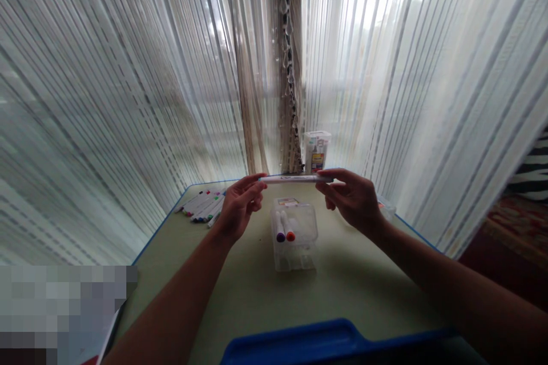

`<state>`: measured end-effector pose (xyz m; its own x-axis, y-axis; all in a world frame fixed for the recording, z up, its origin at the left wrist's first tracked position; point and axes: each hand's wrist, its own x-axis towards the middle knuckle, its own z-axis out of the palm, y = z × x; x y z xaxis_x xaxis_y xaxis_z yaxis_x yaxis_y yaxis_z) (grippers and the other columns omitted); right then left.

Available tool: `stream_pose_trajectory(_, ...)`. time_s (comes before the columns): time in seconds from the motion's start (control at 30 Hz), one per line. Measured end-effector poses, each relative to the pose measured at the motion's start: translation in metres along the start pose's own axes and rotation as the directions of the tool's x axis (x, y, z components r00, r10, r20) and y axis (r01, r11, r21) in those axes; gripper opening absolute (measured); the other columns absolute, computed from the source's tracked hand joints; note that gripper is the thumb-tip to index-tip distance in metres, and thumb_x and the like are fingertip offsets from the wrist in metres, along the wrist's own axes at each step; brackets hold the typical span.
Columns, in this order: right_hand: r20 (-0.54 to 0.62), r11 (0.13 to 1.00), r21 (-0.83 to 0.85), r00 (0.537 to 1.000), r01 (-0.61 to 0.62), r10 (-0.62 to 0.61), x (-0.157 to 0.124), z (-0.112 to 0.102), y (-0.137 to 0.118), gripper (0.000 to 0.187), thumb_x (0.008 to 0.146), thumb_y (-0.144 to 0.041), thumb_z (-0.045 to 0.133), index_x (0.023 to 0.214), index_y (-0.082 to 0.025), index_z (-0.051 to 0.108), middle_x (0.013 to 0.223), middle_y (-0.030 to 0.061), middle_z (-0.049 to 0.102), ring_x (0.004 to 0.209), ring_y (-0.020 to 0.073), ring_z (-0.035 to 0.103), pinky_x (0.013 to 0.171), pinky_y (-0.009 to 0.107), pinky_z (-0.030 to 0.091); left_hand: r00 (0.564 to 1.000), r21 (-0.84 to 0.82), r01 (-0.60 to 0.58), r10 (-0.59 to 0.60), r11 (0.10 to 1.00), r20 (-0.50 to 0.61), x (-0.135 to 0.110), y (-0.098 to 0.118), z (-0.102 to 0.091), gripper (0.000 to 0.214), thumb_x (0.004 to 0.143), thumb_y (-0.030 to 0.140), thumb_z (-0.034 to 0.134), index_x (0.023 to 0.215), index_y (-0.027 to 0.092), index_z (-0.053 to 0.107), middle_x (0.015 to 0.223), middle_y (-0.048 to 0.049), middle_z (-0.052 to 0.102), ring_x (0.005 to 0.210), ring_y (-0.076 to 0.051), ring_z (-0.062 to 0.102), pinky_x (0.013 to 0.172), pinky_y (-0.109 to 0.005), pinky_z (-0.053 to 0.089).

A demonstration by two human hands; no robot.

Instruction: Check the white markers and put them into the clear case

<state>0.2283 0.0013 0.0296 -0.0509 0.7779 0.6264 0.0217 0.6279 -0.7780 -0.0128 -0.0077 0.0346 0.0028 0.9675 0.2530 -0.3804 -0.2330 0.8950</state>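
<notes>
A white marker (pixel 291 180) is held level above the table, stretched between both hands. My left hand (pixel 242 202) pinches its left end, where a bit of green shows. At the other end, the fingers of my right hand (pixel 351 196) close round the tip and partly cover it. Below the marker stands a clear plastic case (pixel 306 225) with its lid open. Inside lie two markers, one with a purple end (pixel 280 236) and one with an orange end (pixel 290 236).
Several white markers (pixel 201 205) with coloured ends lie at the table's left. A second clear box (pixel 317 151) stands at the back edge by the curtains (pixel 265 68). Another clear item (pixel 386 208) sits behind my right wrist. A blue-rimmed object (pixel 295 339) is at the front.
</notes>
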Motion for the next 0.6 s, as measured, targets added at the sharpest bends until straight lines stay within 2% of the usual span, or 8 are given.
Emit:
stream_pose_trajectory(0.2, 0.007, 0.977, -0.125, 0.984, 0.175, -0.175, -0.005, -0.002, -0.015, 0.017, 0.08, -0.028, 0.077, 0.095, -0.019, 0.073, 0.074, 0.0017, 0.07, 0.044, 0.0095, 0.059, 0.039, 0.024, 0.05, 1.0, 0.003, 0.007, -0.007, 1.0, 0.005, 0.0, -0.002, 0.001, 0.034, 0.07, 0.027, 0.079, 0.102, 0.016, 0.073, 0.08, -0.0022, 0.063, 0.051, -0.004, 0.043, 0.045, -0.019, 0.028)
stream_pose_trajectory(0.27, -0.017, 0.969, -0.123, 0.976, 0.214, -0.218, -0.005, -0.005, -0.02, 0.016, 0.08, -0.024, 0.077, 0.095, -0.02, 0.074, 0.073, 0.0011, 0.071, 0.044, 0.0094, 0.06, 0.04, 0.023, 0.051, 1.0, -0.018, 0.012, -0.012, 1.0, -0.01, 0.0, -0.004, 0.001, 0.035, 0.073, 0.031, 0.074, 0.103, 0.016, 0.071, 0.082, -0.0031, 0.064, 0.051, -0.005, 0.044, 0.044, -0.02, 0.028)
stream_pose_trajectory(0.37, -0.078, 0.978, -0.044, 0.976, 0.202, -0.205, -0.002, -0.011, -0.03, 0.017, 0.079, -0.023, 0.078, 0.096, -0.02, 0.074, 0.067, 0.0007, 0.072, 0.042, 0.0106, 0.06, 0.039, 0.024, 0.05, 0.998, 0.004, 0.01, -0.01, 1.0, -0.055, 0.001, -0.008, -0.001, 0.032, 0.076, 0.037, 0.067, 0.098, 0.014, 0.07, 0.081, -0.0046, 0.065, 0.05, -0.007, 0.045, 0.043, -0.021, 0.028)
stream_pose_trajectory(0.47, -0.105, 0.985, 0.084, 0.985, 0.148, -0.139, 0.004, -0.02, -0.042, 0.014, 0.077, -0.027, 0.08, 0.088, -0.019, 0.075, 0.067, 0.0026, 0.073, 0.039, 0.0126, 0.059, 0.035, 0.026, 0.047, 0.995, 0.162, -0.017, 0.033, 0.987, -0.097, 0.001, -0.012, -0.001, 0.03, 0.078, 0.038, 0.063, 0.09, 0.012, 0.071, 0.077, -0.0059, 0.065, 0.047, -0.007, 0.044, 0.042, -0.022, 0.027)
stream_pose_trajectory(0.6, -0.13, 0.97, 0.19, 0.983, 0.154, -0.131, 0.011, -0.033, -0.057, 0.011, 0.073, -0.028, 0.082, 0.076, -0.021, 0.076, 0.049, -0.0017, 0.062, 0.034, 0.0135, 0.054, 0.029, 0.025, 0.04, 0.992, 0.324, -0.089, 0.111, 0.942, -0.051, 0.001, -0.017, 0.0, 0.027, 0.082, 0.037, 0.059, 0.084, 0.012, 0.071, 0.075, -0.0056, 0.065, 0.045, -0.007, 0.043, 0.042, -0.023, 0.027)
